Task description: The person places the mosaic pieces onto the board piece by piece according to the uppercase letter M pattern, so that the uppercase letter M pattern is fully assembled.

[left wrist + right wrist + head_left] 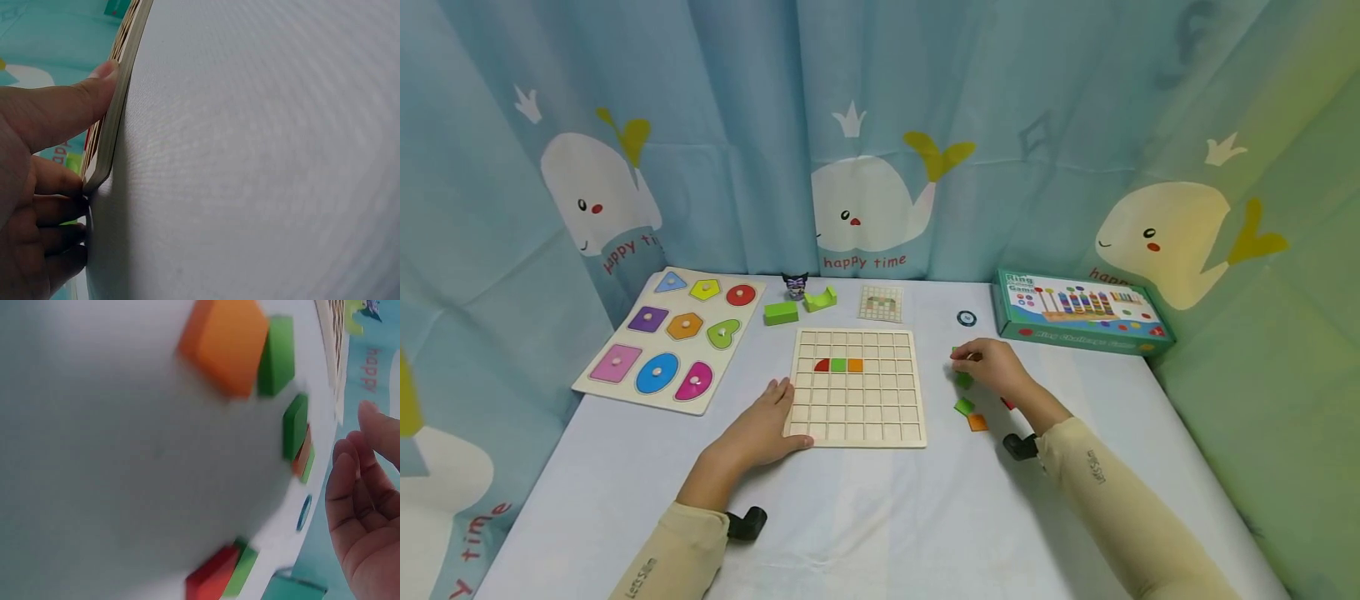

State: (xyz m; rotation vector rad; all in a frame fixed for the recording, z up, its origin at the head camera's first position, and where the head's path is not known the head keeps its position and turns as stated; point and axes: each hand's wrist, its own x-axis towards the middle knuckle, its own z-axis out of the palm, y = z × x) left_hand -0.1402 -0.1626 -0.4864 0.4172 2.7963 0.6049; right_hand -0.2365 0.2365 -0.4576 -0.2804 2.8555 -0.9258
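My left hand (765, 427) rests at the near left corner of a wooden grid board (880, 400), thumb on the front edge and fingers along the left side. On the board, a red rounded piece (822, 365), a green square (838, 365) and an orange piece (855, 365) form a row. My right hand (996, 367) hovers over loose pieces right of the board, fingers loosely bent and nothing visible between them. Beneath and around it lie a green piece (964, 380), another green piece (964, 407), an orange piece (977, 422) and a red piece (214, 575); the hand partly hides some.
Behind the board lie a pattern card (881, 304), green blocks (781, 313) and a small dark figurine (794, 286). A knobbed shape puzzle (681, 342) lies left. At the back right are a round disc (966, 318) and a green game box (1082, 312). Curtains (880, 100) border the table.
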